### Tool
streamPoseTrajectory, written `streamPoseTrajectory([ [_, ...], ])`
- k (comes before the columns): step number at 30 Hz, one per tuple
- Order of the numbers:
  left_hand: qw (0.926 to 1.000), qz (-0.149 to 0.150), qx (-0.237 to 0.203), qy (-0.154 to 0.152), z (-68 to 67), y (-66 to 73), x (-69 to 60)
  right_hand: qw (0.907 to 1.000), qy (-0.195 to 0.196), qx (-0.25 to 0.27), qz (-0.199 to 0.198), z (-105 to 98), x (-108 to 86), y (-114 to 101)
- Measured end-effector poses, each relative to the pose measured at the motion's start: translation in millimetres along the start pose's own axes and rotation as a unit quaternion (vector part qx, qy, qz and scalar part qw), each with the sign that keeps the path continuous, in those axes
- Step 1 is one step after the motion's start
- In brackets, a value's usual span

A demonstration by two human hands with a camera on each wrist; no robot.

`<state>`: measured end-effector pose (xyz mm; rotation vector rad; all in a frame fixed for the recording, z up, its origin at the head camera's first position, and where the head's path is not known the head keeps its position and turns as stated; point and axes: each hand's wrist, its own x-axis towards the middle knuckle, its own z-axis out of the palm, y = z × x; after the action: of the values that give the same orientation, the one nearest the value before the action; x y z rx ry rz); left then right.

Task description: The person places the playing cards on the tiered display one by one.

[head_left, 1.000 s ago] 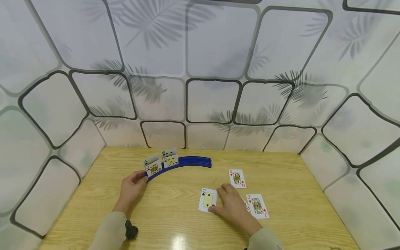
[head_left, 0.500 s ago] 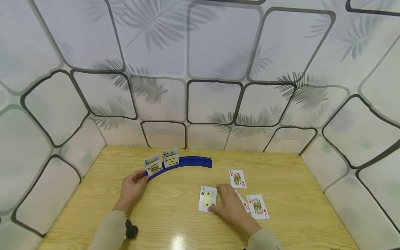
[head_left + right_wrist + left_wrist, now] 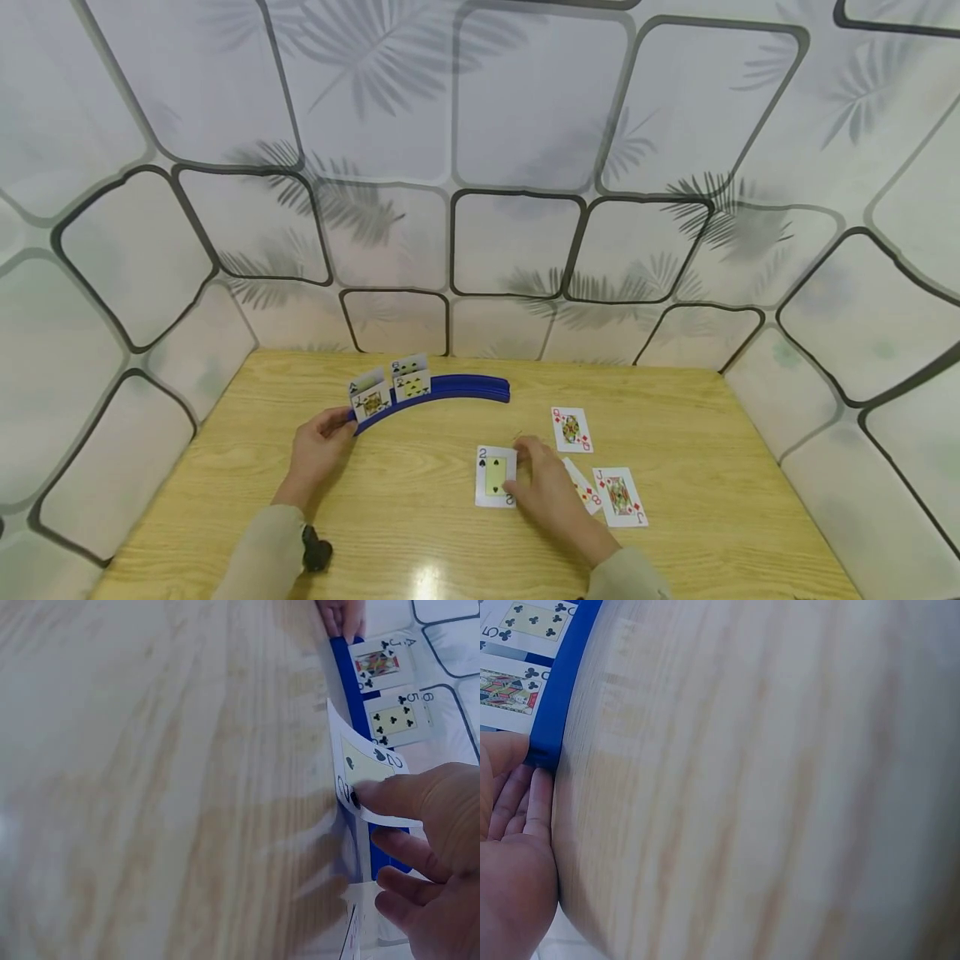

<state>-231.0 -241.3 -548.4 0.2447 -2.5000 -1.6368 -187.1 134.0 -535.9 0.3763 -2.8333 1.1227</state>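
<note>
1. Since the earlier head view, the two of spades (image 3: 495, 477) and right hand (image 3: 551, 492) have shifted slightly left, leaving more of the eight of diamonds (image 3: 584, 487) showing
2. Left fingers: the left hand (image 3: 318, 450) pinches the near-left end of the blue rack (image 3: 468, 387); keeping that hold light and steady should stop the rack twisting
3. Right of the left fingertips, the jack of clubs (image 3: 372, 404) and five of clubs (image 3: 412, 387) stand in the rack, leaning back
4. Right fingers: close together, holding the two of spades by its right edge, thumb on the face near the closer corner; the card lies just left of them, bowed and apparently at least partly off the table (image 3: 405, 517)
5. Its face is up, its long axis running away from the person, one short end towards the wall; the rack's bare stretch curves beyond the right fingertips
6. Lifting seems the step in hand: ease the thumb's pressure so the card flattens, and keep the fingers behind its edge
</note>
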Motion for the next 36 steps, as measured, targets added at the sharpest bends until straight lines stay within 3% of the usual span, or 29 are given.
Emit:
streamPoseTrajectory([
  [12,0.9999,0.002,-0.007,0.008,1.0,-1.1,0.0,0.9899,0.001,0.142,-0.008,-5,16.0,-3],
  [20,1.0000,-0.002,-0.005,-0.001,-0.6,0.4,0.8,0.9870,0.014,0.160,-0.011,-11,32.0,-12],
  [28,1.0000,-0.003,-0.007,0.005,-0.5,1.8,-0.8,0.9890,0.039,0.140,-0.026,-13,50.2,-22],
  [36,0.9999,0.002,-0.004,0.010,-0.1,0.4,0.4,0.9856,0.049,0.157,-0.040,-13,69.3,-28],
])
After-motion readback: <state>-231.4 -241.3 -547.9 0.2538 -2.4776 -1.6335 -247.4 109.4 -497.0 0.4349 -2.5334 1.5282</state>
